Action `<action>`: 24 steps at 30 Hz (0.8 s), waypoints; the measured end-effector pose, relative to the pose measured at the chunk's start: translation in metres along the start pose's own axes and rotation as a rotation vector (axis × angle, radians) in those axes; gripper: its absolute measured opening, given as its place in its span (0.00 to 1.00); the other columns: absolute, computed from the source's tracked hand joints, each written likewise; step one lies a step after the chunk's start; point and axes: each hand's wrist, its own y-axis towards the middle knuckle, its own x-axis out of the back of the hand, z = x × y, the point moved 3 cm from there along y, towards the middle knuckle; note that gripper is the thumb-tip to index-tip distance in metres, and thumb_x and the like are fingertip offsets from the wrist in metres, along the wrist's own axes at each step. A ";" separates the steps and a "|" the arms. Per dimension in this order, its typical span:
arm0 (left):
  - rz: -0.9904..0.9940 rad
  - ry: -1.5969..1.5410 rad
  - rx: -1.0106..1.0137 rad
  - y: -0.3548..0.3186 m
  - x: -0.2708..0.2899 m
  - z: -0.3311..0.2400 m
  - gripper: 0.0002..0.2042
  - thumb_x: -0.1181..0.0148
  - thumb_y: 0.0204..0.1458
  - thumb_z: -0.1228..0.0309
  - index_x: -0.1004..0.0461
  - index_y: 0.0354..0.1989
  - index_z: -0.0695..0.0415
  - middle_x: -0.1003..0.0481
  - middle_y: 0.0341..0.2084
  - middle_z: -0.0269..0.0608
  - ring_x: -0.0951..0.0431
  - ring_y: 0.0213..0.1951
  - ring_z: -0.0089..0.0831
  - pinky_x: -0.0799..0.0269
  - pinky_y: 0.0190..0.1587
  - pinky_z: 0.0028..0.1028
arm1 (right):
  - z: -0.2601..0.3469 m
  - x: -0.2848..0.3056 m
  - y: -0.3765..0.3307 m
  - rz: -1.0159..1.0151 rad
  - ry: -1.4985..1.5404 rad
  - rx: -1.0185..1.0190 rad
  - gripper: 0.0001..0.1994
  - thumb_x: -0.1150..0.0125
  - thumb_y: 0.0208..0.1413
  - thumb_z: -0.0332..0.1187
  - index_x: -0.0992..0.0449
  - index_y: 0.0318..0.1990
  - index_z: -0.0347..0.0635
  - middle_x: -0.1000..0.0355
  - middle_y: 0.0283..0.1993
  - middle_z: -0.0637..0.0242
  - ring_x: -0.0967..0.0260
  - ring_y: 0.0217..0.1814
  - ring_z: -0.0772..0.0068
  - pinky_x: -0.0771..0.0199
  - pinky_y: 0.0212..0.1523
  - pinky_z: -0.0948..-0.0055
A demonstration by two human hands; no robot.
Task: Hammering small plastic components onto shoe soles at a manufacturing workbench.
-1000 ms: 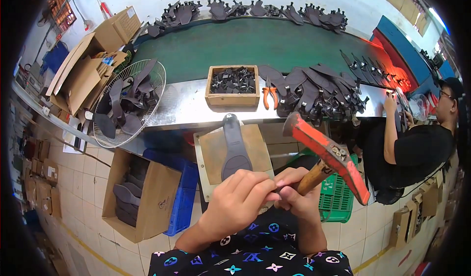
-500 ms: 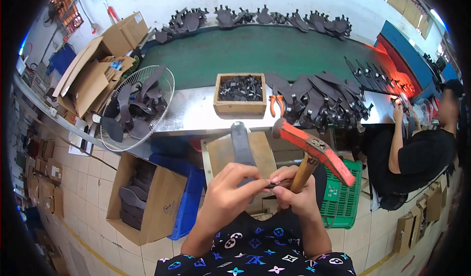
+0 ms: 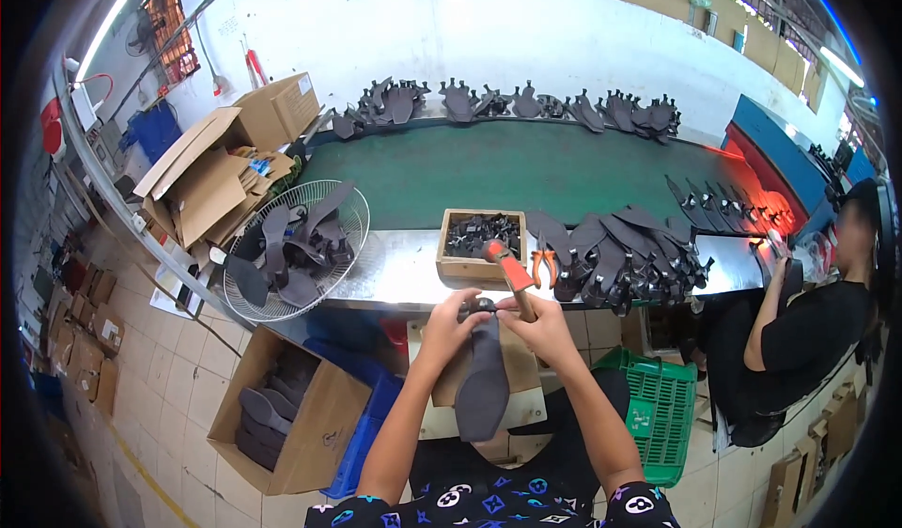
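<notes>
A dark grey shoe insole (image 3: pixel 482 398) lies lengthwise on a tan board (image 3: pixel 521 364) before me, its wide end toward me. At its narrow far end a small black piece (image 3: pixel 483 304) sits between my fingertips. My left hand (image 3: pixel 445 331) is closed in a pinch at the left of that piece. My right hand (image 3: pixel 545 331) is closed round the wooden handle of a hammer (image 3: pixel 511 267) with a red head, while its thumb and fingertip touch the piece's right side. The fingers partly hide the piece.
Ahead stands a wooden box (image 3: pixel 481 268) of small black parts, beside orange-handled pliers (image 3: pixel 544 263) and piled insoles (image 3: pixel 620 256). A wire basket (image 3: pixel 362 246) and a green conveyor belt (image 3: pixel 498 171) lie beyond. Cardboard box (image 3: pixel 319 434) at left, green crate (image 3: pixel 658 415) at right, a co-worker (image 3: pixel 808 331) far right.
Both hands have moved forward, away from my body, to the insole's far end. The insole now has its wide end toward me. The hammer moved forward and left with my right hand. The view has tilted up.
</notes>
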 end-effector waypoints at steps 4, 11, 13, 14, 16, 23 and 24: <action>-0.079 0.109 -0.187 -0.012 0.002 -0.006 0.14 0.32 0.50 0.69 0.24 0.44 0.59 0.22 0.40 0.47 0.22 0.43 0.47 0.28 0.48 0.38 | -0.011 -0.011 0.002 0.035 -0.002 -0.065 0.12 0.33 0.54 0.31 0.19 0.43 0.32 0.20 0.33 0.67 0.27 0.37 0.83 0.27 0.41 0.77; 0.099 -0.062 0.064 -0.022 0.004 -0.014 0.13 0.31 0.47 0.74 0.24 0.41 0.61 0.20 0.38 0.48 0.20 0.42 0.44 0.27 0.47 0.37 | -0.017 -0.010 0.002 0.051 -0.115 0.053 0.09 0.35 0.55 0.30 0.20 0.40 0.34 0.24 0.27 0.62 0.29 0.29 0.78 0.28 0.34 0.72; 0.093 -0.102 0.046 -0.025 0.005 -0.006 0.13 0.31 0.47 0.75 0.24 0.41 0.62 0.20 0.37 0.49 0.20 0.42 0.45 0.27 0.47 0.37 | -0.008 -0.012 -0.001 0.074 -0.205 0.096 0.08 0.35 0.55 0.30 0.20 0.39 0.35 0.25 0.26 0.60 0.29 0.27 0.75 0.29 0.33 0.71; 0.068 -0.091 0.001 -0.026 0.005 -0.005 0.15 0.30 0.47 0.75 0.24 0.43 0.63 0.20 0.38 0.47 0.20 0.41 0.40 0.27 0.46 0.34 | -0.005 -0.013 -0.002 0.089 -0.193 0.118 0.08 0.35 0.55 0.29 0.21 0.40 0.36 0.26 0.27 0.58 0.28 0.28 0.69 0.28 0.33 0.70; 0.052 -0.047 -0.064 -0.027 0.006 -0.004 0.17 0.29 0.47 0.74 0.24 0.46 0.64 0.20 0.39 0.47 0.19 0.39 0.37 0.26 0.44 0.31 | -0.005 -0.015 -0.003 0.102 -0.181 0.135 0.08 0.36 0.54 0.28 0.21 0.40 0.36 0.26 0.28 0.57 0.27 0.28 0.63 0.28 0.33 0.68; 0.087 -0.194 0.053 -0.032 0.004 -0.002 0.18 0.31 0.44 0.76 0.22 0.46 0.61 0.19 0.39 0.49 0.19 0.41 0.45 0.25 0.46 0.34 | 0.010 -0.016 -0.014 0.118 -0.509 0.383 0.10 0.36 0.51 0.24 0.22 0.43 0.39 0.24 0.39 0.55 0.26 0.36 0.52 0.26 0.40 0.66; 0.082 -0.173 0.025 -0.030 0.005 -0.005 0.18 0.32 0.44 0.76 0.22 0.46 0.61 0.19 0.38 0.48 0.18 0.39 0.44 0.24 0.45 0.33 | 0.013 -0.015 -0.016 0.111 -0.560 0.369 0.10 0.35 0.52 0.25 0.22 0.43 0.39 0.23 0.40 0.56 0.26 0.37 0.52 0.25 0.40 0.66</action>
